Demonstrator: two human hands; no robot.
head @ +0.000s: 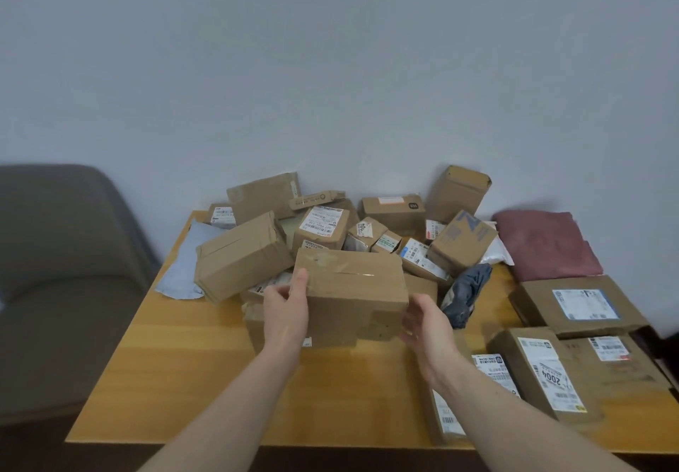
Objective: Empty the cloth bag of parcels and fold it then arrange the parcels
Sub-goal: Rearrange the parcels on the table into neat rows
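Both hands frame a plain cardboard box [352, 295] at the centre of the wooden table [176, 372]. The left hand [286, 310] presses its fingers and thumb against the box's left end, while the right hand [426, 328] cups the lower right corner with its fingers partly hidden behind the cardboard — a two-sided clamp, which suits a box too wide for one hand. The box sits tilted and seems raised off the parcels beneath it, though whether it has fully left them cannot be told.

Behind it, from ten to one o'clock, lies the unsorted heap of parcels [330, 225], boxes leaning on one another at odd angles against the wall [330, 67], with a pale blue mailer [187, 262] sticking out at nine o'clock and a dark soft pouch [466, 295] just beside the right hand at three.

At two o'clock rests the folded maroon cloth bag [547, 243], set well apart from the heap — so the emptying and folding look finished, and this appears to be the arranging stage. From three to five o'clock, flat labelled parcels [573, 361] lie side by side, labels up, likely the tidy group where the held box belongs. A grey chair [62, 269] stands at nine o'clock, off the table.
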